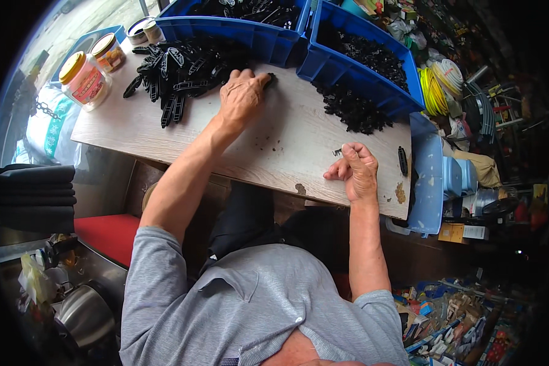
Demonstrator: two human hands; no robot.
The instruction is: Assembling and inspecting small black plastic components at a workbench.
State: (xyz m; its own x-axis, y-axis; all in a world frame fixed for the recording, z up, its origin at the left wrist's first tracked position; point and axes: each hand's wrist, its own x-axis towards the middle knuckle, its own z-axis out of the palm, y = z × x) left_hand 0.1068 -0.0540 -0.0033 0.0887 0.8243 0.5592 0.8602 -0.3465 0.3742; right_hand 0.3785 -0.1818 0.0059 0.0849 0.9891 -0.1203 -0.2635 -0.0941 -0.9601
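My left hand [243, 97] is bent over the table at the right end of a heap of long black slotted plastic parts [175, 67]. Its fingers are curled, and the end of a dark plastic part [272, 78] shows by the thumb; most of that part is hidden. Above the table's front right, my right hand [358, 171] is closed with thumb and forefinger together. A small black plastic clip [337, 152] shows at those fingertips. One long black part [402, 161] lies apart near the table's right edge.
Two blue crates [226, 30] [363, 76] of black parts stand along the back. Small black pieces [355, 110] are heaped before the right one. Jars [84, 79] stand at the left; a blue plastic bin [429, 183] adjoins the table's [274, 152] right edge.
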